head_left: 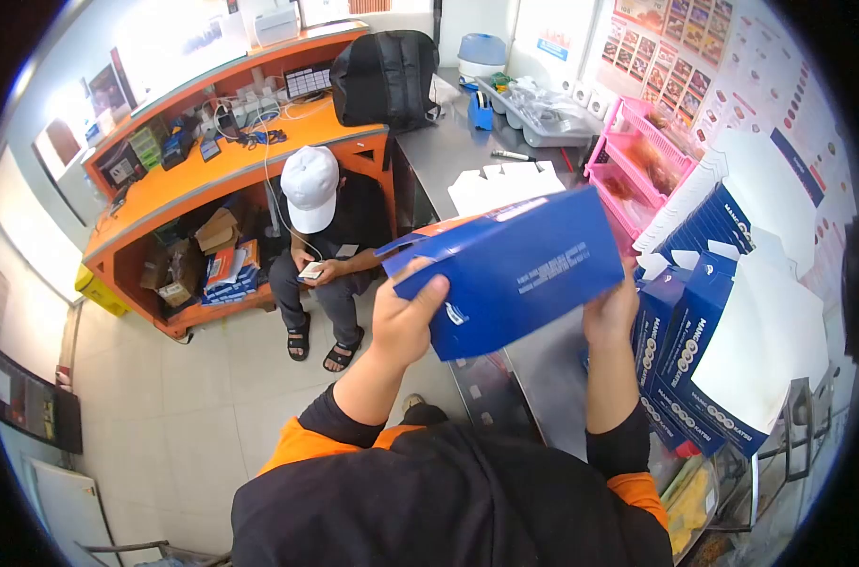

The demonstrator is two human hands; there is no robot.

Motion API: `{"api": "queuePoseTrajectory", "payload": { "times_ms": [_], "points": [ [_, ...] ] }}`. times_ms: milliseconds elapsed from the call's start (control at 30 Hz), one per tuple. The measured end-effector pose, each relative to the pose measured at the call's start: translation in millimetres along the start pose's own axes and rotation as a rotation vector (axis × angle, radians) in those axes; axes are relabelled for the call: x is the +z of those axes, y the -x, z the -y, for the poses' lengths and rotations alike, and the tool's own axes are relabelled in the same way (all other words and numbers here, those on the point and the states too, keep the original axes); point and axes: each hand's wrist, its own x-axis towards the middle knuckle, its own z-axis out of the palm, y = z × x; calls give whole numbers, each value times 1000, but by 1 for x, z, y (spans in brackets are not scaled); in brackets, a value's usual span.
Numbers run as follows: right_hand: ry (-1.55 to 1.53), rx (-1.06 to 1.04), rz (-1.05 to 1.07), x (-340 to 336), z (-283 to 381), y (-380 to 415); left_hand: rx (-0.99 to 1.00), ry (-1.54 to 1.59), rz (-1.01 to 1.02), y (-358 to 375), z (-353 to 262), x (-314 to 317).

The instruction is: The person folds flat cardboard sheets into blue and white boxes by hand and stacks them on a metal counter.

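The wearer's left hand (412, 317) pinched the near left end of a blue box (533, 274), its thumb pressed flat on the printed face and its fingers mostly hidden behind. The right hand (611, 307) gripped the other end, fingers partly out of sight at the edge. The box was held up between the two hands, over the metal counter (550, 378), tilted with its right end higher. Just to the right stood a group of blue cartons (670, 350) with large white flaps (765, 335). Beyond the box, a white sheet (505, 189) lay on the counter, with a marker (513, 155) past it and a pink rack (637, 170) to the right. Farther left, a seated person in a white cap (309, 187) held a phone (311, 270) before an orange counter (188, 194), where a black backpack (382, 80) stood. A grey tray (543, 118) of clear items lay near the wall.
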Motion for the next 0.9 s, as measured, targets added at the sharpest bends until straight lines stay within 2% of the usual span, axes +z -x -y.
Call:
{"api": "queuePoseTrajectory", "payload": {
  "times_ms": [33, 67, 133, 200, 300, 333, 433, 467, 567, 600, 700, 800, 833, 867, 900],
  "points": [
    [25, -107, -93, 5, 0, 13, 0, 105, -51, -3, -1, 4],
    [108, -366, 52, -5, -10, 18, 1, 164, -74, -7, 4, 1],
    [708, -1066, 454, -1, -25, 56, -103, 285, -146, -8, 10, 5],
    [1059, -1292, 892, 6, -24, 89, -235, 384, -186, -7, 11, 10],
    [1136, -1439, 882, 7, -25, 85, -386, 446, -172, -10, 15, 13],
    [1111, -1363, 927, 8, -9, 82, -393, 478, -131, -11, 17, 15],
    [896, -1168, 836, 13, 14, 79, -324, 464, -13, -12, 22, 25],
    [613, -974, 710, 6, -2, 80, -238, 464, -1, -8, 29, 30],
    [881, -1168, 649, 16, 8, 91, -170, 355, 50, -4, 35, 46],
    [1054, -1192, 618, 21, 11, 96, -216, 282, 70, -2, 37, 49],
    [1036, -1029, 648, 11, 4, 94, -311, 539, 140, 2, 49, 52],
    [1048, -1065, 930, 1, 15, 98, -399, 550, 137, -1, 50, 52],
    [1028, -1062, 805, 0, 12, 98, -415, 569, 138, -2, 52, 53],
    [1007, -1057, 682, -2, 6, 98, -443, 589, 232, 3, 53, 56],
    [985, -1048, 558, -4, 1, 98, -490, 586, 214, 8, 55, 61]
  ]
}}
